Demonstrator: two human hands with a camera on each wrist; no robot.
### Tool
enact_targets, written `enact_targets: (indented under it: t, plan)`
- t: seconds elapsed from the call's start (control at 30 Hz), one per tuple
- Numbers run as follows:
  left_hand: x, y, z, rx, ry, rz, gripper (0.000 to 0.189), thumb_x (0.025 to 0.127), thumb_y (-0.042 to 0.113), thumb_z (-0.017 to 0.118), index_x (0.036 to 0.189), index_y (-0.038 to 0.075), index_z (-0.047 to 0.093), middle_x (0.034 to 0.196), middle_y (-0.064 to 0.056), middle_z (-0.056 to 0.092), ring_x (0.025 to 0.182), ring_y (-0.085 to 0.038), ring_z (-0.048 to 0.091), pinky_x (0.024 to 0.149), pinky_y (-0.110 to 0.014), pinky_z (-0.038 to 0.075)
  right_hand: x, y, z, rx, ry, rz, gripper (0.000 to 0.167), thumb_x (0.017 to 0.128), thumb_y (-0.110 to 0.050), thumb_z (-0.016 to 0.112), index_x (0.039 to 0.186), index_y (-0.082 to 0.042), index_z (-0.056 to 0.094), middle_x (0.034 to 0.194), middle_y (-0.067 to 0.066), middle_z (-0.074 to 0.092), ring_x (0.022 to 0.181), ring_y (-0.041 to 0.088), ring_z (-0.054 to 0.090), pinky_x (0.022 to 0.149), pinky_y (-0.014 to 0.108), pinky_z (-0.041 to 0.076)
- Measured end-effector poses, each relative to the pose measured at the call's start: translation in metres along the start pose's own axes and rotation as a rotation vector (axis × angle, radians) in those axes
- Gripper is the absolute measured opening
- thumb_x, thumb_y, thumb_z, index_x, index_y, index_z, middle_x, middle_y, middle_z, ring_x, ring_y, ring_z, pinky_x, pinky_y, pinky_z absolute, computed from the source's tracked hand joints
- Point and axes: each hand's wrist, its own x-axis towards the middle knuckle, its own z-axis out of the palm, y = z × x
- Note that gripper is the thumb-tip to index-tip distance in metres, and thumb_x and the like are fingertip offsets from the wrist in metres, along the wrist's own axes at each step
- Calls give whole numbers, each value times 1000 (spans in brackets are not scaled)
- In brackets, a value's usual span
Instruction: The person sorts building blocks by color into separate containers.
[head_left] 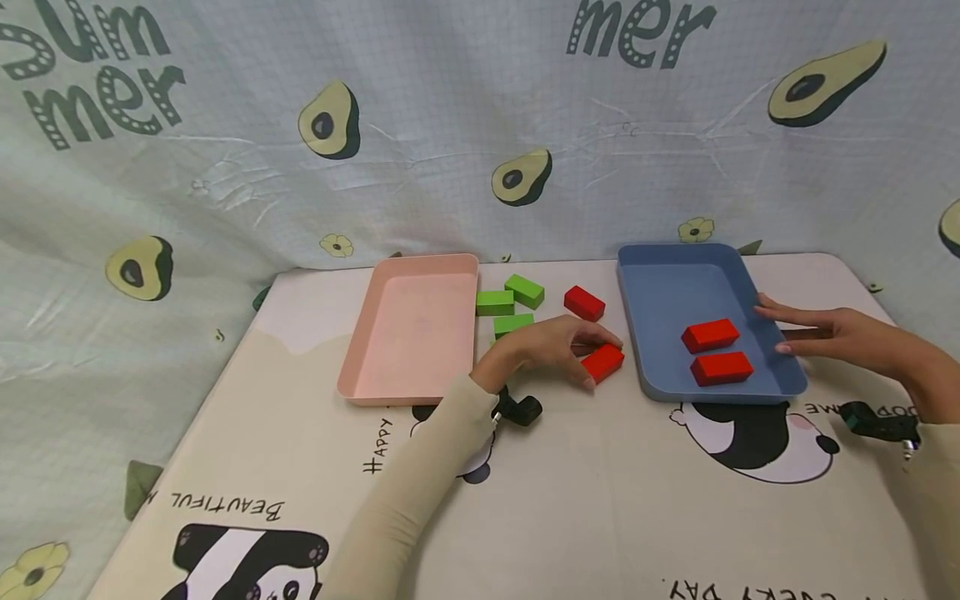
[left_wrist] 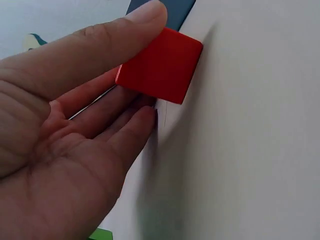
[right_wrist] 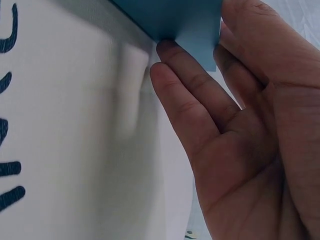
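In the head view my left hand pinches a red block between thumb and fingers, between the two trays. The left wrist view shows the thumb lying against this red block, close to the tabletop. At the right, my right hand touches the right side of the blue tray with extended fingers; in the right wrist view its fingers rest against the tray's outer wall. Two red blocks lie inside the blue tray, the upper one just behind the lower one.
A pink tray stands to the left. Several green blocks lie beside its right edge, one partly behind my left hand. Another red block lies farther back on the printed tablecloth. A patterned sheet hangs behind the table.
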Motion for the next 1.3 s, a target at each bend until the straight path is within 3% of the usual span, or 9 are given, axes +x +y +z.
enact_targets:
  t: [0.1, 0.2, 0.3, 0.43, 0.53, 0.73, 0.87, 1.1, 1.3]
  plan:
    - [0, -1, 1, -13, 33, 19, 62, 76, -1, 87, 134, 5, 65, 138, -7, 62, 130, -16, 55, 109, -21, 42, 0, -2, -1, 16, -2, -6, 67, 100, -27, 66, 159, -18, 34, 160, -25, 12, 154, 39, 12, 101, 77, 29]
    - [0, 0, 2, 27, 43, 32, 62, 75, 0, 88, 133, 5, 66, 136, -7, 63, 129, -15, 56, 108, -20, 42, -1, -3, -1, 10, 8, -20, 66, 100, -26, 66, 158, -19, 35, 158, -30, 14, 148, -7, 9, 100, 76, 31]
    - [0, 1, 0, 74, 18, 25, 66, 75, 1, 89, 137, 7, 64, 140, -5, 61, 131, -13, 54, 109, -18, 40, -1, -3, -2, -24, 23, -30, 65, 100, -26, 67, 158, -20, 38, 153, -35, 18, 118, -31, 19, 108, 41, 40]
    - [0, 3, -2, 61, -36, 9, 73, 77, -1, 87, 143, 6, 58, 147, -6, 56, 137, -14, 49, 110, -18, 38, -1, -3, -3, -15, 4, -16, 68, 100, -28, 66, 159, -18, 34, 155, -33, 14, 155, 10, 11, 113, 43, 38]
    - [0, 3, -2, 33, -49, 4, 71, 78, -4, 84, 143, 5, 58, 148, -8, 54, 139, -17, 48, 110, -19, 39, -1, -3, -1, 13, -6, -9, 68, 101, -27, 65, 159, -16, 32, 157, -30, 10, 154, 40, 11, 102, 77, 28]
    - [-1, 2, 0, -8, 23, -13, 66, 75, -7, 85, 137, 6, 64, 141, -7, 61, 132, -19, 56, 105, -20, 45, -2, 1, 0, -11, 17, -29, 66, 101, -26, 66, 159, -18, 35, 150, -39, 15, 119, -31, 16, 100, 73, 33]
    - [-1, 1, 2, -36, 72, -35, 65, 73, -7, 87, 134, 7, 67, 135, -3, 65, 125, -13, 60, 101, -18, 46, -2, 1, 0, -39, 21, -17, 66, 100, -27, 66, 159, -20, 36, 152, -38, 16, 118, -31, 18, 103, 44, 43]
    - [-1, 2, 3, -86, 119, -66, 64, 72, -8, 88, 131, 9, 69, 131, -1, 67, 122, -11, 62, 99, -17, 48, -3, -1, -1, -23, 13, -20, 66, 100, -27, 66, 159, -19, 35, 151, -39, 16, 122, -30, 16, 109, 42, 41]
    - [0, 3, 3, -148, 144, -102, 62, 73, -5, 88, 130, 10, 70, 127, 1, 69, 120, -12, 63, 98, -19, 50, -2, -1, -4, -45, 20, -17, 65, 99, -27, 68, 157, -21, 39, 151, -38, 19, 115, -32, 21, 83, 6, 31]
